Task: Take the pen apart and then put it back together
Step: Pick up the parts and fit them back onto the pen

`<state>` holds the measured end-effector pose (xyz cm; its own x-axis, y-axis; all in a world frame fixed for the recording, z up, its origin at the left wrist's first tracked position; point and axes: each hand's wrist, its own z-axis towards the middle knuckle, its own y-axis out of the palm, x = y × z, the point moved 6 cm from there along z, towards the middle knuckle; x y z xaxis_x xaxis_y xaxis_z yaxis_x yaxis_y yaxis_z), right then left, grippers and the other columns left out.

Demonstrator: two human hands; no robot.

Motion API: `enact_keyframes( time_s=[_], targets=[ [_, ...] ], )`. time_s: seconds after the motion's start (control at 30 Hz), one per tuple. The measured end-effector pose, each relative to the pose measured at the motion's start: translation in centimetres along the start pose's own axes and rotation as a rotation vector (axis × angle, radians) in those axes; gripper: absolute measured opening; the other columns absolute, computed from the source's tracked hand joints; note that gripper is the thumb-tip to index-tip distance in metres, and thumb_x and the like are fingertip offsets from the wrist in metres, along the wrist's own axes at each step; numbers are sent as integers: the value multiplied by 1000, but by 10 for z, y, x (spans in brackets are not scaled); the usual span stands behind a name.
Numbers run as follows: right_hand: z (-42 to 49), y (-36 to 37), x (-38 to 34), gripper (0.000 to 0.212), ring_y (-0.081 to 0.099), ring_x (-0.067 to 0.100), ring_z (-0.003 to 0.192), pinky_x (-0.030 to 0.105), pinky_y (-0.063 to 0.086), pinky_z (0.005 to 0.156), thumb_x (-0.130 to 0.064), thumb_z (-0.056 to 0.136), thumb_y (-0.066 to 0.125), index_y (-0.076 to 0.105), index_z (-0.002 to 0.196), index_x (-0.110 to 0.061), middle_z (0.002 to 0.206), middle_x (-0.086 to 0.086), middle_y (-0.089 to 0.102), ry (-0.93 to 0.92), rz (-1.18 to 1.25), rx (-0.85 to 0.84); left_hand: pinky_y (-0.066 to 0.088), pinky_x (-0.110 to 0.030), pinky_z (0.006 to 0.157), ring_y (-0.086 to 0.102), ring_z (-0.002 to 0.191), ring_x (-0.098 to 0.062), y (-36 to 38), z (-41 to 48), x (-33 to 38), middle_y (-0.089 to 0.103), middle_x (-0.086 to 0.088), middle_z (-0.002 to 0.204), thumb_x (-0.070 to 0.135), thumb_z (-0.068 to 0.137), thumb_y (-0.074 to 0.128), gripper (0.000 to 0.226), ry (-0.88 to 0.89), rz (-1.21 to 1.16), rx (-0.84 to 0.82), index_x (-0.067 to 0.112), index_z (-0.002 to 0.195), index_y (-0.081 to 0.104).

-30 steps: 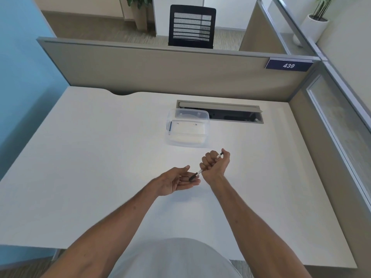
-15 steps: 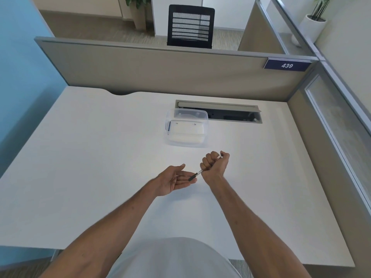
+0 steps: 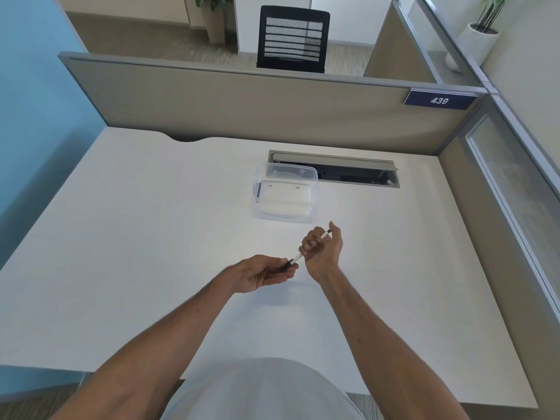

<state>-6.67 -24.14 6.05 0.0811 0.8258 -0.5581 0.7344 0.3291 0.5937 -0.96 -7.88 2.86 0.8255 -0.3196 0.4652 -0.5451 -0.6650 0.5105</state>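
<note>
A slim white pen (image 3: pixel 297 258) with dark ends is held slantwise above the white desk (image 3: pixel 151 237). My right hand (image 3: pixel 321 250) is fisted around its upper barrel, with the far dark end poking out past the thumb. My left hand (image 3: pixel 263 272) lies palm up just left of it, fingertips pinching the pen's lower dark end. Most of the barrel is hidden inside my right fist.
A clear plastic box (image 3: pixel 285 192) stands on the desk just beyond my hands, with a small dark piece at its left wall. Behind it is an open cable slot (image 3: pixel 333 169). Partition walls close the back and right sides.
My left fingers have closed more tightly around the pen's lower dark end. Both hands stay at about the same place above the desk.
</note>
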Motion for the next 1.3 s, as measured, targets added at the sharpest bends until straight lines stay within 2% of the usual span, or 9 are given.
enact_keyframes(
  time_s=[0.13,0.33,0.47,0.63,0.7,0.8,0.93,1.1,1.3],
  targets=[
    [12,-9,-1,45,66,25,78,37,53,74,-38,112,45,64,81,-11,84,8,69,-108,-260,118,68,-27,87,83,96,-18,-19,5,9,81,-15,122,10,108,65,33,88,-5,87,-11,132,71],
    [21,-22,-14,17,70,20,81,33,61,74,-12,100,62,77,98,-5,93,8,77,-305,-853,35,67,-23,81,84,85,-17,-57,10,21,77,-28,121,2,104,68,30,303,106,256,-13,129,72],
    [28,-23,-12,16,68,3,84,9,50,81,-2,92,72,82,98,-13,101,-1,81,-404,-1258,-107,66,-20,82,83,82,-13,-68,11,30,76,-28,116,0,105,66,27,403,269,345,-11,128,73],
    [40,-26,-10,21,64,-5,83,8,45,77,4,93,69,81,99,-12,102,-2,79,-464,-1363,-93,66,-35,97,80,105,-33,-69,7,42,81,-21,110,-4,99,71,22,481,501,443,-1,120,78],
    [44,-28,-7,21,65,-2,84,16,48,78,4,93,68,80,100,-12,101,-3,78,-462,-1389,-78,66,-42,96,81,99,-30,-69,7,46,83,-13,102,-5,97,70,22,518,641,508,6,112,81],
    [47,-27,1,21,66,11,93,30,54,88,1,94,67,78,101,-15,106,-4,75,-498,-1451,-83,56,-32,86,72,94,-17,-65,6,51,79,4,101,3,96,69,23,562,971,641,21,105,80],
    [49,-28,11,21,50,11,106,36,35,88,-6,94,69,76,103,-25,111,-9,64,-510,-1677,-13,52,-37,79,58,105,-17,-58,9,57,66,5,110,7,98,68,24,626,1278,763,26,107,79],
    [55,-32,10,25,52,21,114,36,29,84,-4,91,68,75,104,-24,106,-7,66,-471,-1752,45,52,-43,81,61,107,-29,-51,20,63,70,2,102,8,93,73,20,668,1447,807,22,106,78],
    [60,-31,8,29,51,18,114,36,29,84,-2,88,69,76,104,-25,103,-11,66,-462,-1743,45,47,-40,78,60,105,-28,-53,27,65,69,4,102,10,92,75,15,672,1482,826,21,102,73]
  ],
)
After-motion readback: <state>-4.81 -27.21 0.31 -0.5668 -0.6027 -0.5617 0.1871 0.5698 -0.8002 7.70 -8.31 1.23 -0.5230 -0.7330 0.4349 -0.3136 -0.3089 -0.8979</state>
